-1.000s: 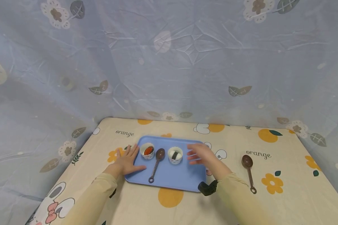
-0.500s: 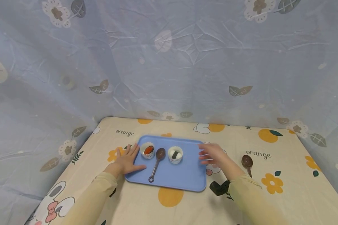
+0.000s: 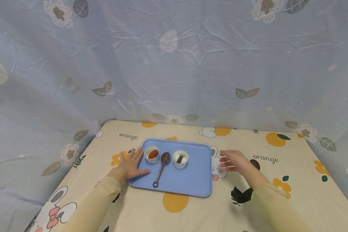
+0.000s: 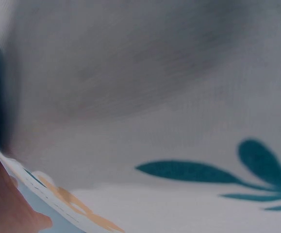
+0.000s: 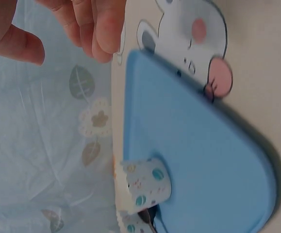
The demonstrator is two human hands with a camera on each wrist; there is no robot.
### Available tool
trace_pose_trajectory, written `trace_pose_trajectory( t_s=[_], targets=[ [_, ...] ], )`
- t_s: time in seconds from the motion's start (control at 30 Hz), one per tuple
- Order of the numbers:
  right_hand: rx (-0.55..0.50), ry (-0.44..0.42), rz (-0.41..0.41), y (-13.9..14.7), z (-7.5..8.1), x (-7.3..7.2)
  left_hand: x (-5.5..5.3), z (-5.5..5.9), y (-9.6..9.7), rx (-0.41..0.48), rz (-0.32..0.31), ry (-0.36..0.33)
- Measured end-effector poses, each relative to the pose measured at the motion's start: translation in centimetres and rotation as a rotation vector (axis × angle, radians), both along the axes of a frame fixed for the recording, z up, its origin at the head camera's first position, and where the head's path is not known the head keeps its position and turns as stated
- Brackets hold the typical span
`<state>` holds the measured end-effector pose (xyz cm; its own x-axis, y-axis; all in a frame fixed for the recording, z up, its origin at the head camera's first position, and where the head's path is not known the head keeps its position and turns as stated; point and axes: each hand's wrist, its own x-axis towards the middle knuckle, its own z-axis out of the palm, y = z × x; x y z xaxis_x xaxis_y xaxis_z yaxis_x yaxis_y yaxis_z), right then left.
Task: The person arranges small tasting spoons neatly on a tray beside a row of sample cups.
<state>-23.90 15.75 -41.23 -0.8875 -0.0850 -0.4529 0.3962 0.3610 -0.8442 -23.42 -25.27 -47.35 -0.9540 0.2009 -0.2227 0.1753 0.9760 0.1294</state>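
Observation:
A blue tray (image 3: 188, 180) lies on the table with two paper cups and a brown spoon on it. The left cup (image 3: 151, 155) holds a piece with an orange-red top; the right cup (image 3: 180, 159) holds a white piece with a black band. Between them lies the brown spoon (image 3: 162, 167). My left hand (image 3: 128, 167) rests spread at the tray's left edge, thumb over the rim. To the right of the tray, my right hand (image 3: 235, 162) hovers with nothing in it, fingers loosely bent. A second brown spoon (image 3: 255, 164) is mostly hidden behind my right forearm.
A cream tablecloth (image 3: 197, 212) with oranges, flowers and rabbits covers the table. Behind and at the sides hangs a grey-blue patterned sheet (image 3: 174, 80). A black wrist device (image 3: 241, 195) hangs under my right wrist.
My right hand has moved rightward, from over the tray's right part to beyond its right edge, and its forearm now covers most of the second spoon. My left hand stays put.

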Motion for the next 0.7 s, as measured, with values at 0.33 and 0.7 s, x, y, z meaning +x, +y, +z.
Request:
trace_pose_trajectory(
  t_s=[0.33,0.7],
  targets=[
    [0.04,0.005,0.006,3.2,-0.7,0.4,0.1,0.0,0.0,0.007,-0.001,0.001],
    [0.044,-0.033,-0.042,7.4,-1.4,1.2,0.2,0.2,0.2,0.003,-0.012,0.016]
  ],
)
